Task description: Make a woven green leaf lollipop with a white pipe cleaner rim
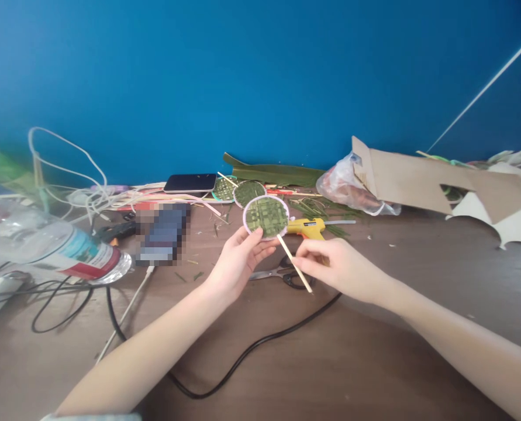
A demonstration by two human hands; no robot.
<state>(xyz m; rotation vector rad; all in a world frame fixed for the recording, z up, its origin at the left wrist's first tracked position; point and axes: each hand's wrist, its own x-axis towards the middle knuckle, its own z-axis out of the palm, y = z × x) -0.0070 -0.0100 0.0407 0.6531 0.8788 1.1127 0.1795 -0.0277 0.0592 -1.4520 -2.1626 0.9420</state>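
Observation:
My left hand [244,257] is closed, thumb in front, on the lower edge of a round woven green disc [266,216] with a pale pink-purple rim. Between the pinched fingers of my right hand [324,257] is a thin wooden stick [302,277], slanting down to the right. The stick's upper end meets or overlaps the disc's lower rim; whether it is joined there I cannot tell. Just behind the disc lies a yellow glue gun [310,227]. Scissors [264,273] rest on the table under my hands, partly hidden by them.
More woven discs [248,192] and a long green leaf [278,173] lie along the wall. A plastic bottle [89,251], phones [164,234] and tangled cords are at left. A black cable [242,356] crosses the front. Cut cardboard [409,178] and a plastic bag [341,181] stand right.

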